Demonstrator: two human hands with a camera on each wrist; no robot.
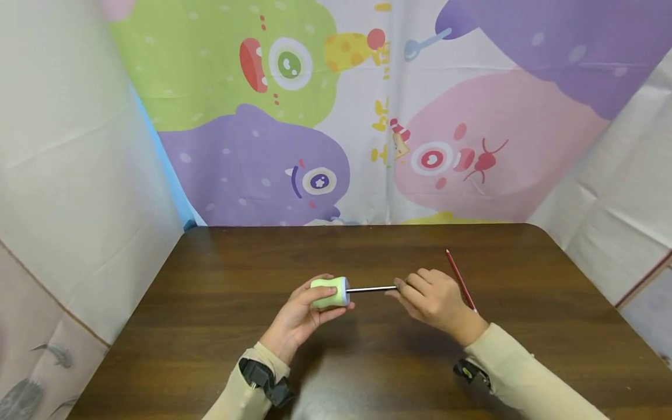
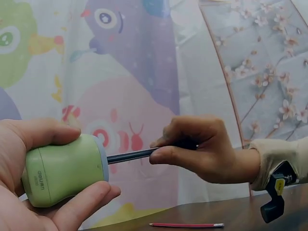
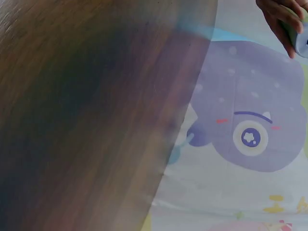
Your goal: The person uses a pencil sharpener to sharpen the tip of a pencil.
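My left hand (image 1: 295,322) grips a light green pencil sharpener (image 1: 325,293) with a pale blue end, held above the table. A dark pencil (image 1: 371,289) runs from that blue end across to my right hand (image 1: 433,298), whose thumb and fingers pinch it. In the left wrist view the sharpener (image 2: 67,168) lies between thumb and fingers, with the pencil (image 2: 130,156) in its opening. The pencil's tip is hidden inside. At the top right corner of the right wrist view, part of the sharpener (image 3: 302,41) shows in the left hand (image 3: 281,19).
A red pencil (image 1: 458,274) lies on the brown wooden table (image 1: 252,256), beyond and beside the right wrist. A cartoon-printed curtain (image 1: 367,192) hangs behind the table's far edge, with pale cloth (image 1: 79,146) at the left side.
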